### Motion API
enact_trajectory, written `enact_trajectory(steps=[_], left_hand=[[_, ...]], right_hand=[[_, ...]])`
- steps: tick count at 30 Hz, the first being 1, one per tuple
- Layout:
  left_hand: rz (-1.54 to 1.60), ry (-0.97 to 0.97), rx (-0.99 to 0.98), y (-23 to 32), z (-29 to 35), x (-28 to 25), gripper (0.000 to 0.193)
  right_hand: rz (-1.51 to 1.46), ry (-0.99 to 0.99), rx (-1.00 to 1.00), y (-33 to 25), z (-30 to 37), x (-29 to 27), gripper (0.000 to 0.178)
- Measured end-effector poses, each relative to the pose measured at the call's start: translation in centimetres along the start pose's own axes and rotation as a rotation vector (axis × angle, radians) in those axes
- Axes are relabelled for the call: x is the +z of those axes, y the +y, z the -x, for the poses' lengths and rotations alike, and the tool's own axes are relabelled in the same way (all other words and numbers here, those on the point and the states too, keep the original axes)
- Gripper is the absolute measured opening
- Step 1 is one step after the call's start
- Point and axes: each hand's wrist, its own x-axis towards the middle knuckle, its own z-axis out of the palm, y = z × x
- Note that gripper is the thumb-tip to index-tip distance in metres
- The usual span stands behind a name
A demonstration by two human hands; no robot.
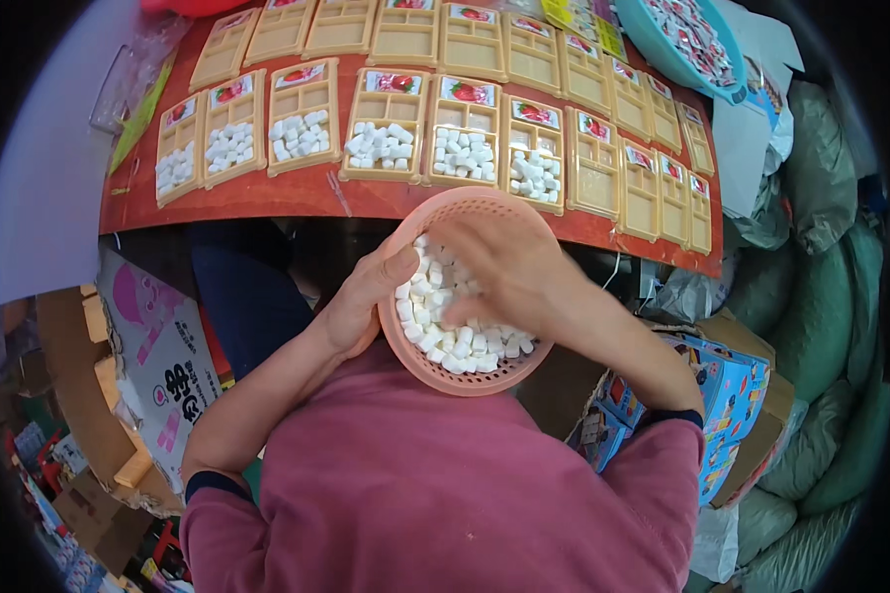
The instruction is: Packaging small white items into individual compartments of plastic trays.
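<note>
A round pink plastic basket (455, 385) with perforated sides is held in front of my body, just off the table edge. White marshmallows (470, 341) lie inside it. My left hand (364, 296) grips the basket's left wall, with its thumb over the rim. Over the marshmallows, my right hand (509, 267) reaches in from the right; its fingers are smeared by motion, so what they hold cannot be made out. Beyond the basket stand beige compartment trays (376, 107). Several front-row trays on the left and middle have marshmallows in their large compartment, and red strawberry-picture packets sit at the trays' tops.
The red table (307, 200) carries two rows of trays. A light-blue basin (643, 44) of small wrapped packets stands at the back right. Cardboard boxes (153, 346) are at my left, a carton of blue packages (737, 395) at my right, with green sacks (811, 287) beyond.
</note>
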Motion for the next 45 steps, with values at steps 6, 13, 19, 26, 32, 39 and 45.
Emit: enact_trajectory(steps=[6, 13, 19, 26, 32, 39, 45], left_hand=[[-0.030, 0.122, 0.032, -0.4, 0.6, 0.6, 0.051], [-0.011, 0.126, -0.031, -0.8, 0.3, 0.3, 0.053], [-0.003, 0.058, -0.004, -0.6, -0.2, 0.1, 0.049], [-0.034, 0.100, 0.009, -0.6, -1.5, 1.2, 0.052], [-0.044, 0.097, -0.032, -0.8, -1.9, 1.4, 0.059], [-0.070, 0.111, -0.025, -1.1, -1.4, 0.6, 0.055], [-0.051, 0.100, -0.040, -1.2, -1.3, 0.4, 0.055]], right_hand=[[-0.148, -0.087, -0.062, -0.5, -0.1, 1.8, 0.062], [-0.209, -0.147, -0.154, 0.0, 0.4, 0.9, 0.040], [-0.150, -0.036, -0.114, 1.1, 0.6, -0.4, 0.032], [-0.574, 0.135, 0.048, 4.3, 1.5, -3.3, 0.023], [-0.050, 0.330, 0.234, 11.8, 4.3, -3.9, 0.018], [0.108, 0.436, 0.067, 15.7, 5.3, -1.3, 0.026], [0.019, 0.420, 0.098, 15.8, 5.8, -1.2, 0.025]])
